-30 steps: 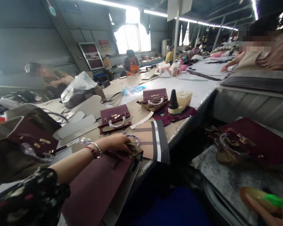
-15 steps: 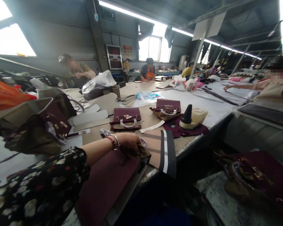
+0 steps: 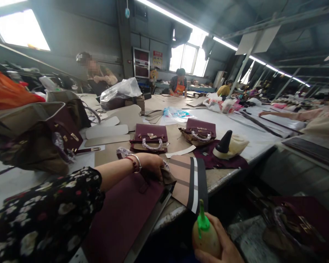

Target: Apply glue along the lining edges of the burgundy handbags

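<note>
My left hand lies closed on the olive fabric top of a maroon handbag that rests flat at the table's near edge. A striped tan, white and black piece lies just right of that hand. Low in the frame, my right hand grips a yellowish squeeze bottle with a green nozzle pointing up, in front of the table edge.
Two finished maroon handbags stand further back on the table, beside a black cone-tipped bottle. Larger bags pile at the left. Another maroon bag lies low at right. Several people work around the long table.
My right hand with the squeeze bottle has come up into view at the bottom. The camera has turned left and upward. My left hand stays on the bag.
</note>
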Demonstrator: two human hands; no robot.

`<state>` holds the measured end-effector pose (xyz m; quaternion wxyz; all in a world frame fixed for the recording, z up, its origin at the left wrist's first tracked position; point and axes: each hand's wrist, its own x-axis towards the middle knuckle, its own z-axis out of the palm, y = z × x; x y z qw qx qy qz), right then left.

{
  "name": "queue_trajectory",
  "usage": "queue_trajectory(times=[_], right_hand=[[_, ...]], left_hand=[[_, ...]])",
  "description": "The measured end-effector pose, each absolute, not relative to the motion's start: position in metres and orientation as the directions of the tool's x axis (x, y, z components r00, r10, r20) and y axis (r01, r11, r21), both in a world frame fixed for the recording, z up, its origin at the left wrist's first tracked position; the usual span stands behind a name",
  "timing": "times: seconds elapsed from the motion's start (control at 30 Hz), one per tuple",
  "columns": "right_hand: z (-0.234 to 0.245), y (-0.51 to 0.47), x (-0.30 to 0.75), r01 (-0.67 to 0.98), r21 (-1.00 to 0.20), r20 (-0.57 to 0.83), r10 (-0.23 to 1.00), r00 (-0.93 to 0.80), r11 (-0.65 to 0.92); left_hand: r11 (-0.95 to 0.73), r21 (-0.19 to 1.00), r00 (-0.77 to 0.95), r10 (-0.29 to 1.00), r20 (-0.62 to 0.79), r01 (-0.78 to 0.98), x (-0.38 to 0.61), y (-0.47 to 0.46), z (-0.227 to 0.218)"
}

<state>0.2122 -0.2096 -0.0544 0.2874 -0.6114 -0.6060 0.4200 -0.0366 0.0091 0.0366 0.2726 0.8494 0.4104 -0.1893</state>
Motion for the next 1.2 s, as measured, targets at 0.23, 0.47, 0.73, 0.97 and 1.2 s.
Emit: queue_trajectory(times=[0.23, 0.47, 0.73, 0.97, 1.2], right_hand=[[-0.037, -0.196, 0.209, 0.475, -0.864, -0.193, 0.981, -0.011, -0.165], [-0.036, -0.195, 0.202, 0.404, -0.894, -0.246, 0.966, -0.085, -0.192], [-0.028, -0.172, 0.213, 0.666, -0.744, -0.221, 0.96, -0.17, -0.054], [-0.006, -0.154, 0.203, 0.744, -0.667, -0.259, 0.95, -0.174, -0.046], [-0.001, -0.149, 0.202, 0.723, -0.69, -0.323, 0.909, -0.262, -0.036]], left_hand=[[-0.519, 0.275, 0.576, 0.609, -0.545, 0.809, -0.033, 0.006, 0.044], [-0.51, 0.269, 0.565, 0.615, -0.55, 0.817, -0.034, 0.008, 0.04], [-0.53, 0.259, 0.577, 0.615, -0.538, 0.807, -0.034, 0.008, 0.04], [-0.549, 0.231, 0.576, 0.619, -0.534, 0.804, -0.033, 0.007, 0.04], [-0.569, 0.231, 0.594, 0.61, -0.524, 0.789, -0.033, 0.005, 0.04]])
